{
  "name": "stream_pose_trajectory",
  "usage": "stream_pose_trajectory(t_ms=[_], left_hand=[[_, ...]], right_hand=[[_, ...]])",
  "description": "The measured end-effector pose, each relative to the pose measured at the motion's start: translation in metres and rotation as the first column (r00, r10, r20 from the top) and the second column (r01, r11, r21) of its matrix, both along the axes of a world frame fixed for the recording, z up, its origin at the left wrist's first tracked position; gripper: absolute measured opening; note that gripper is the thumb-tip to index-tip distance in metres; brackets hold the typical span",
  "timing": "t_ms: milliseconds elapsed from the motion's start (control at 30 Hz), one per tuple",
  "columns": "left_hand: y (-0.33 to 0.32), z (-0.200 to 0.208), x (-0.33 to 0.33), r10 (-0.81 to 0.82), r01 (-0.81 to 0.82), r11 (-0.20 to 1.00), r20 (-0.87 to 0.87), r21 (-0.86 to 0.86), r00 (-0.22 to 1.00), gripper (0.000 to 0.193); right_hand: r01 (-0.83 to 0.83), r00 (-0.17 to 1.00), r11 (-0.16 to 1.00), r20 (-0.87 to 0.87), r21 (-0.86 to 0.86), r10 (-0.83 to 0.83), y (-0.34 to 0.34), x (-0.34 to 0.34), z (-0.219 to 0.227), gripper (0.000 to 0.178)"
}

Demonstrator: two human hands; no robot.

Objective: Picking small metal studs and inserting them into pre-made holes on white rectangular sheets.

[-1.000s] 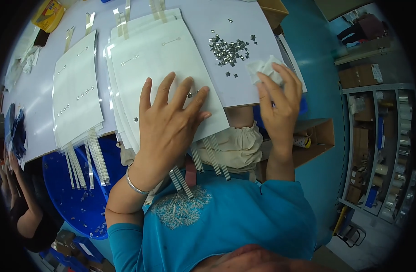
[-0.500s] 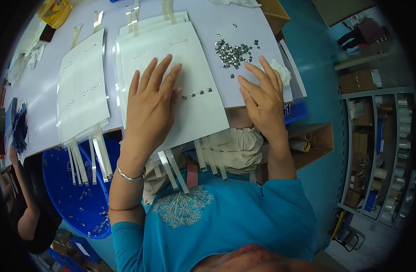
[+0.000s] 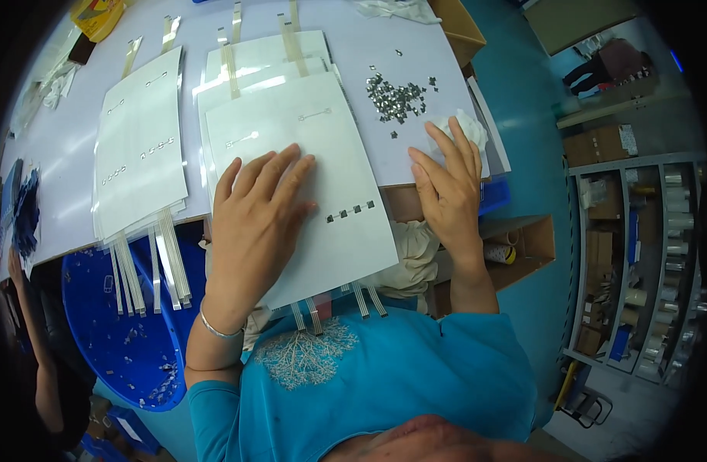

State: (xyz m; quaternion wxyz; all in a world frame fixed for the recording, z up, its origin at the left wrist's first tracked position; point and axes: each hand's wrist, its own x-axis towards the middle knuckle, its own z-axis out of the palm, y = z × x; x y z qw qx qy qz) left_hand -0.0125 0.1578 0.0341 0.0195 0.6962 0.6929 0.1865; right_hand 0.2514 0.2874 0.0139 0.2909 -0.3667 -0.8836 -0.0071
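Note:
My left hand (image 3: pixel 262 202) lies with fingers spread on the top white sheet (image 3: pixel 342 158) of a stack, which overhangs the table's front edge. Along the sheet's right side runs a short row of small dark metal pieces (image 3: pixel 352 212), with thin printed outlines farther up. Flat ribbon tails (image 3: pixel 315 314) stick out beneath the near edge. My right hand (image 3: pixel 450 189) is raised at the table's front right, fingers apart and nothing visible in them. Beyond its fingertips are a loose pile of small shiny metal pieces (image 3: pixel 396 100) and a crumpled white cloth (image 3: pixel 469 132).
A second stack of white sheets (image 3: pixel 142 127) with ribbon tails lies to the left. Below it stands a blue bin (image 3: pixel 130 346) with scraps inside. A yellow container (image 3: pixel 98 17) is at the far left. Another person's arm (image 3: pixel 38 331) shows at the left; shelving (image 3: pixel 630 262) stands right.
The top sheet has slid toward me with my left hand on it, showing more of the sheets underneath. My right hand has drawn back slightly from the pile of metal pieces.

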Motion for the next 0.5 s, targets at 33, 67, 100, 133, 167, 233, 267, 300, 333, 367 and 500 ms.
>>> stream_pose_trajectory(t_ms=[33, 67, 100, 133, 167, 233, 267, 300, 333, 367, 500], left_hand=[[0.003, -0.001, -0.004, -0.012, 0.012, 1.000, 0.056, -0.003, 0.998, 0.062], [0.007, -0.003, -0.007, -0.001, 0.001, 1.000, 0.058, 0.000, 0.998, 0.062], [0.013, -0.005, -0.010, 0.014, -0.016, 0.998, 0.018, 0.069, 1.000, 0.064], [0.016, -0.007, -0.015, 0.027, -0.023, 0.991, -0.029, 0.135, 0.999, 0.066], [0.016, -0.016, -0.018, 0.036, -0.031, 0.989, -0.033, 0.144, 0.999, 0.066], [0.013, -0.017, -0.018, 0.035, -0.030, 0.993, -0.040, 0.111, 0.999, 0.066], [0.012, -0.017, -0.017, 0.026, -0.023, 0.997, -0.040, 0.080, 0.999, 0.066], [0.011, -0.020, -0.015, 0.000, 0.002, 0.991, -0.017, 0.130, 1.000, 0.061], [0.009, -0.019, -0.012, 0.010, -0.008, 0.992, -0.019, 0.129, 1.000, 0.061], [0.008, -0.018, -0.008, 0.010, -0.009, 0.991, -0.004, 0.132, 1.000, 0.061], [0.004, -0.019, -0.005, 0.019, -0.023, 0.989, 0.025, 0.146, 0.999, 0.061]], right_hand=[[-0.010, 1.000, 1.000, 0.003, 0.004, 0.010, -0.001, 0.001, 0.000, 0.023], [-0.036, 0.995, 0.999, -0.095, -0.031, 0.033, -0.001, 0.002, 0.001, 0.024], [-0.066, 0.980, 0.996, -0.193, -0.064, 0.053, 0.000, 0.002, 0.001, 0.025], [-0.073, 0.978, 0.995, -0.198, -0.064, 0.059, 0.000, -0.004, 0.003, 0.025], [-0.128, 0.973, 0.989, -0.203, -0.068, 0.112, 0.000, -0.012, 0.009, 0.026], [-0.237, 0.954, 0.966, -0.214, -0.107, 0.211, 0.004, -0.029, 0.014, 0.030], [-0.245, 0.951, 0.964, -0.220, -0.105, 0.218, 0.007, -0.039, 0.015, 0.030], [-0.284, 0.946, 0.953, -0.191, -0.109, 0.260, 0.009, -0.050, 0.014, 0.031], [-0.323, 0.939, 0.939, -0.159, -0.115, 0.304, 0.012, -0.058, 0.014, 0.033], [-0.361, 0.928, 0.925, -0.146, -0.116, 0.344, 0.017, -0.066, 0.011, 0.035], [-0.413, 0.910, 0.903, -0.097, -0.116, 0.404, 0.022, -0.091, 0.003, 0.033]])
